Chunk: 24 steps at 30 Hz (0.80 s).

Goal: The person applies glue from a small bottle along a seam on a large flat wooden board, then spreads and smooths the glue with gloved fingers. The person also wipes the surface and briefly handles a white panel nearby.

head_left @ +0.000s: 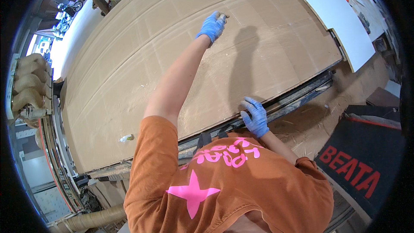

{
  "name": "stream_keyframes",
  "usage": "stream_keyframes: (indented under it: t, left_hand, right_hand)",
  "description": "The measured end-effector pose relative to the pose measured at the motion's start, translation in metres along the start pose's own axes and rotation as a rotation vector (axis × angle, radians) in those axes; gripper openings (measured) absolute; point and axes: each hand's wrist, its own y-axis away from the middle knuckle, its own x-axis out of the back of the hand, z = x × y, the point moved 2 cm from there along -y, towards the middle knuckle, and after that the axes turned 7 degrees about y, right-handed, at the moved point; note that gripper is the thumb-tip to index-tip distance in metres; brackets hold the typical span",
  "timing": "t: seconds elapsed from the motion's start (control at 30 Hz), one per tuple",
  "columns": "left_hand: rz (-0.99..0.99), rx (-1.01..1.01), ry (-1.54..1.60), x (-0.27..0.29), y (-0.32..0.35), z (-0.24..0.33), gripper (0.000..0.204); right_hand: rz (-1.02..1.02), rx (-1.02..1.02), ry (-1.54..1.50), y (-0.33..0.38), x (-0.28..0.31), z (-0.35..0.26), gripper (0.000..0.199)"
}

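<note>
A large brown fibreboard sheet (142,60) lies flat on a machine bed and fills most of the view. My left hand (212,26), in a blue glove, reaches far across the sheet, and its fingertips are pinched on a small brown scrap (223,16) on the surface. My right hand (255,116), also in a blue glove, rests on the near edge of the sheet with its fingers spread over the rim, holding nothing. Fine sawdust and thin cut lines cover the board around both hands. My orange shirt with a pink print hides the lower middle.
A dark metal rail (297,97) runs under the board's near edge. A white panel (336,13) adjoins the sheet at upper right. A small white bottle (126,138) lies near the board's lower left. Ribbed dust hoses (26,82) hang left. A black mat (366,159) and sawdust-strewn floor (310,125) are at the right.
</note>
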Motion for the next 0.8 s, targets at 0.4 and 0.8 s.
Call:
stream_keyframes:
  t: [0.4, 0.8]
  left_hand:
    - [-0.004, -0.002, 0.219, -0.016, 0.002, 0.031, 0.028]
    - [0.034, 0.035, 0.585, -0.050, -0.016, 0.061, 0.044]
  right_hand:
    - [0.008, -0.033, -0.029, 0.000, 0.000, 0.003, 0.032]
    - [0.021, -0.038, -0.037, -0.002, 0.001, 0.000, 0.030]
